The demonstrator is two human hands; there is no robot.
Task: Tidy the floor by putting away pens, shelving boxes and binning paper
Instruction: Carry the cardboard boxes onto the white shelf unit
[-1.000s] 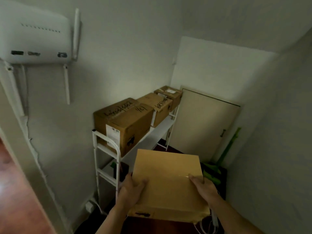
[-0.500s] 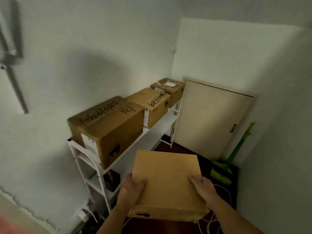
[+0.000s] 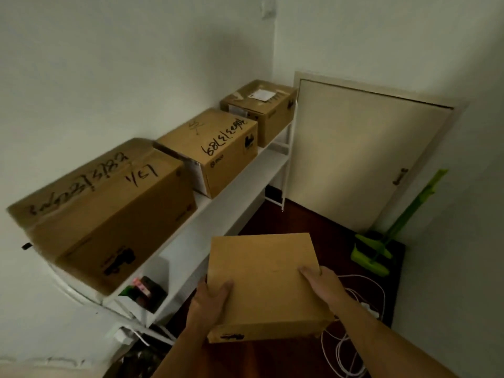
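Note:
I carry a plain brown cardboard box (image 3: 263,279) in front of me, low in the middle of the view. My left hand (image 3: 210,302) grips its near left corner, thumb on top. My right hand (image 3: 324,286) holds its right edge with fingers laid over the top. The box hangs above the dark floor, just right of the white shelf rack (image 3: 231,203). On the rack's top shelf stand three cardboard boxes: a large one (image 3: 109,211) nearest, a middle one (image 3: 215,151) and a far one (image 3: 261,110).
A cream panel door (image 3: 354,154) closes off the far wall. A green dustpan and broom (image 3: 381,241) lean in the right corner. White cables (image 3: 351,347) lie on the floor under the box. Small items (image 3: 144,293) sit on the lower shelf.
The view has moved closer to the shelf and tilted down; the wall router has left the frame. The box stays held in both hands the same way.

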